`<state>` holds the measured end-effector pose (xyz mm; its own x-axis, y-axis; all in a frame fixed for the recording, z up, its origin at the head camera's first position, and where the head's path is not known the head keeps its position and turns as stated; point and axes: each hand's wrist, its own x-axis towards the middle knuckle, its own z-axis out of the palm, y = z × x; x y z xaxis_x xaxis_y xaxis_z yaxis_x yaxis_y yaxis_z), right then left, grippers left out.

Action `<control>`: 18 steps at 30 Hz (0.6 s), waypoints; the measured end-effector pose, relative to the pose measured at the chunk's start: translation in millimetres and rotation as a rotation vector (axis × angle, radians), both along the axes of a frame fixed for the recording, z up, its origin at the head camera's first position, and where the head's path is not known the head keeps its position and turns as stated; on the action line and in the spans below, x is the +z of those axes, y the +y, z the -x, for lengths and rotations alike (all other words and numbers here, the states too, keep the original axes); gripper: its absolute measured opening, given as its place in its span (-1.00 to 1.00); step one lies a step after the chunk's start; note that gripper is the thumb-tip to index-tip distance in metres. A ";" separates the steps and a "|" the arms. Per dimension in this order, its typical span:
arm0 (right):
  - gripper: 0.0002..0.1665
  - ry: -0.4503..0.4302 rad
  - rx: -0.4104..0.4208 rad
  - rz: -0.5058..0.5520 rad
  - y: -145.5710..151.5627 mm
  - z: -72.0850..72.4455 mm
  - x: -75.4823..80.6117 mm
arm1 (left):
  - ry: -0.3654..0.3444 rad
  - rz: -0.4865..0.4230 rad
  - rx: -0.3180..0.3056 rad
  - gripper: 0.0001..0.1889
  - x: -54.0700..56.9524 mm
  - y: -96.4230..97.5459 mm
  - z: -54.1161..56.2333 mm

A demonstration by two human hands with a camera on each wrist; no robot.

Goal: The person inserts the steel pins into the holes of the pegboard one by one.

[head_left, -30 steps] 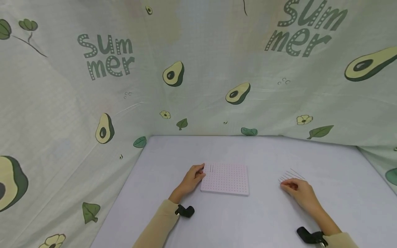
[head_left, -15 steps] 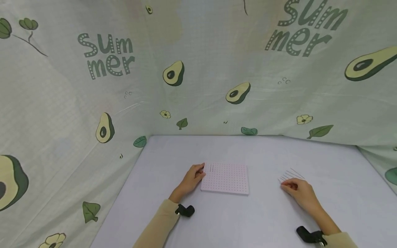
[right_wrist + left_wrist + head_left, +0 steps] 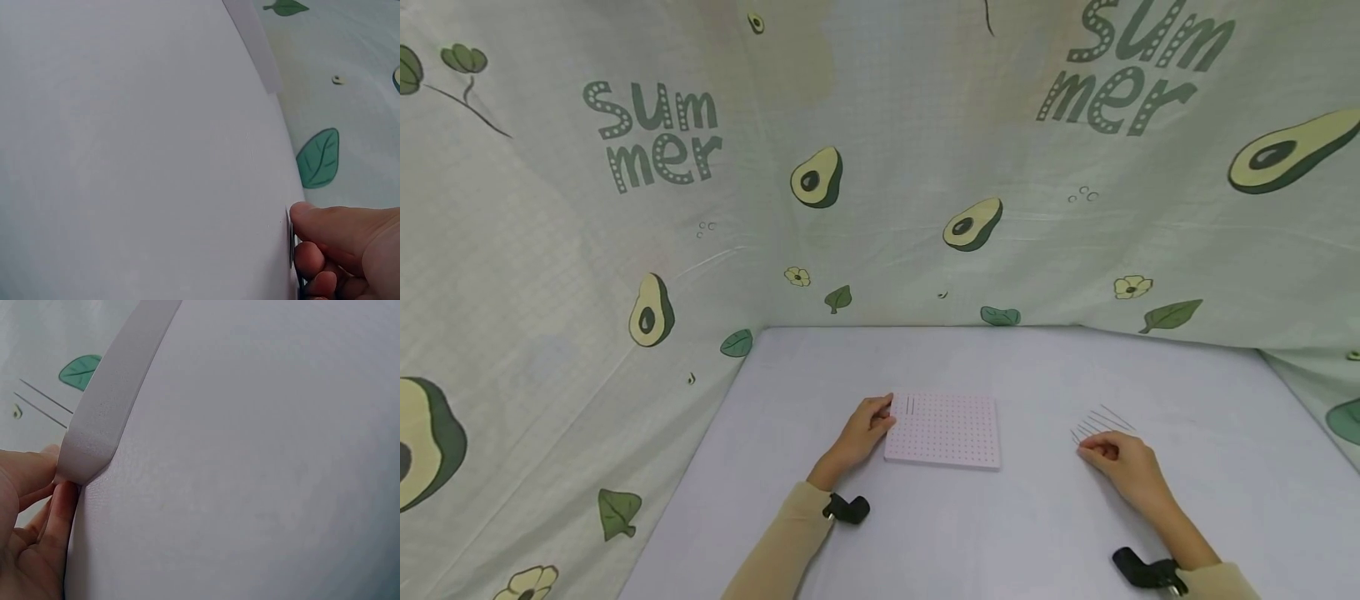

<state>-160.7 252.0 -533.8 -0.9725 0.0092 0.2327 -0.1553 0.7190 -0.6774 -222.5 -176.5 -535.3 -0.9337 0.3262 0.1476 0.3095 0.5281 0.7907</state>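
Note:
My left hand [image 3: 859, 435] grips the left edge of a pale pink pegboard [image 3: 947, 433] with rows of small holes. In the left wrist view, thumb and fingers are at the corner of the board [image 3: 103, 406]. Two thin metal pins [image 3: 910, 405] stand upright near its far left corner. On the right, my right hand [image 3: 1123, 467] is down at the table with fingers curled, beside several thin metal pins [image 3: 1101, 421] lying in a slanted row. Thumb and forefinger touch or nearly touch one dark pin [image 3: 292, 247]; whether they pinch it is unclear.
A white tabletop [image 3: 955, 533] lies under everything. Behind it and on the left hangs a cloth [image 3: 887, 125] printed with avocados and leaves. A black wrist camera [image 3: 848, 509] is strapped to the left wrist, another black camera [image 3: 1142, 570] to the right.
Both hands stay in place, left at the board and right at the row of pins. The whole head view has shifted very slightly.

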 end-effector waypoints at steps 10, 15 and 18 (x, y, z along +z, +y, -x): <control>-0.90 0.039 -0.025 -0.008 -3.0 -1.0 -1.1 | 0.075 -0.005 -0.025 -0.52 -0.5 -1.2 -1.5; -0.90 0.079 -0.043 -0.016 -3.2 0.3 -4.5 | 0.004 0.005 0.011 -0.51 2.6 1.7 -1.1; -0.90 0.097 -0.052 -0.018 -4.0 0.9 -5.9 | 0.005 0.008 0.013 -0.51 3.0 2.2 -1.2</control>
